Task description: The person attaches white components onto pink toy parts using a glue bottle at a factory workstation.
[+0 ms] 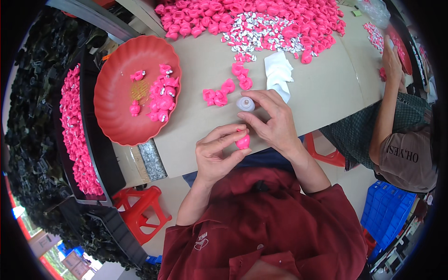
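Observation:
My left hand [215, 154] pinches a small, glossy pink plastic piece [243, 142] between fingers and thumb, just past the near edge of the table. Above and to its right, my right hand [279, 122] grips a small translucent whitish bottle [245, 104], its round end with a nozzle-like centre facing up. The bottle and the pink piece are apart. Beyond the bottle, several loose pink parts [215, 97] lie on the tabletop [200, 56]. A crumpled white tissue [278, 70] rests beside them, close to my right fingers.
A red scalloped bowl [109, 93] at left holds pink pieces. Farther left stands a black crate [100, 158] of pink parts. Pink parts [200, 16] and small white-and-pink pieces [254, 30] are heaped at the back. A co-worker's arm [386, 105] is at right, near red stools [324, 151].

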`<action>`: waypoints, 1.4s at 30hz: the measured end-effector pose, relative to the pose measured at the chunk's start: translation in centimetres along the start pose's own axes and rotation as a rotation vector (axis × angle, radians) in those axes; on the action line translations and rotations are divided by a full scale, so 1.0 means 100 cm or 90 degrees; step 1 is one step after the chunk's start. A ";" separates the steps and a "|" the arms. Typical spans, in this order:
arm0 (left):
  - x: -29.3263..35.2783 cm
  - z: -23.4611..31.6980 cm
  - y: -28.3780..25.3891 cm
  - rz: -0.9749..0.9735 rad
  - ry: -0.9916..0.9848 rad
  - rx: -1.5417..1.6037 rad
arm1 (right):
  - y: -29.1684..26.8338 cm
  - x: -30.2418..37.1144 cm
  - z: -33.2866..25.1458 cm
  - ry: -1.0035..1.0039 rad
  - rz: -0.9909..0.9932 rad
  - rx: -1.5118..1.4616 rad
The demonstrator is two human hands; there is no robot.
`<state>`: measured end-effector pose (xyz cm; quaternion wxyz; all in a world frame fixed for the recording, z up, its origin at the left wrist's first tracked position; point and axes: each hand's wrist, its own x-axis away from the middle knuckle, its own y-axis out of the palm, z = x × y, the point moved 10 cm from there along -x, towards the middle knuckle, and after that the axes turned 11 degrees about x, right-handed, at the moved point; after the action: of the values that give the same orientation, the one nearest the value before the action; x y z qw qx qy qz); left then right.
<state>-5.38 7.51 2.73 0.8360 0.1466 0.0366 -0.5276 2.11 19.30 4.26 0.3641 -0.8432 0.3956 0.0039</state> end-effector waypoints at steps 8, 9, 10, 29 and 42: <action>0.000 0.006 0.004 0.011 0.054 -0.095 | 0.001 -0.001 0.001 0.002 0.003 0.001; 0.000 0.006 0.004 0.009 0.056 -0.104 | 0.001 -0.001 0.001 0.003 0.003 0.002; 0.000 0.007 0.005 0.007 0.057 -0.113 | 0.001 -0.001 0.000 0.001 0.003 0.002; 0.003 -0.007 -0.009 0.027 -0.025 0.139 | -0.020 0.004 0.006 0.055 0.054 -0.054; 0.003 -0.011 -0.006 -0.001 -0.048 0.254 | -0.035 0.007 0.021 0.081 0.055 -0.037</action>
<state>-5.70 7.27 1.52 0.7908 0.2893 -0.1001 -0.5300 5.48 21.61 4.66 0.3132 -0.8341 0.4536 -0.0225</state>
